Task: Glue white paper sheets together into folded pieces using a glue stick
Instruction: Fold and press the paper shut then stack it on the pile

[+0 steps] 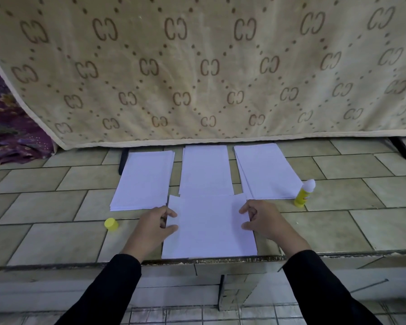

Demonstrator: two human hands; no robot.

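Looks forward and down from head height, from just behind the near edge of the tiled surface [56, 207]. Stands close. Puts that edge across the lower third and the patterned cloth [197, 66], hung at the far edge, across the upper half. Bows straight lines, being wide-angle.

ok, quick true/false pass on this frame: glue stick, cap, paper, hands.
1. The glue stick stands upright with its cap off. True.
2. The yellow cap lies to the right of the front sheet. False: the cap lies to the sheet's left, near the left hand.
3. Both hands hold the front sheet, the left hand at its left edge and the right hand at its right edge. True.
4. Two paper stacks lie behind the front sheet. False: there are three, the left stack, middle stack and right stack.
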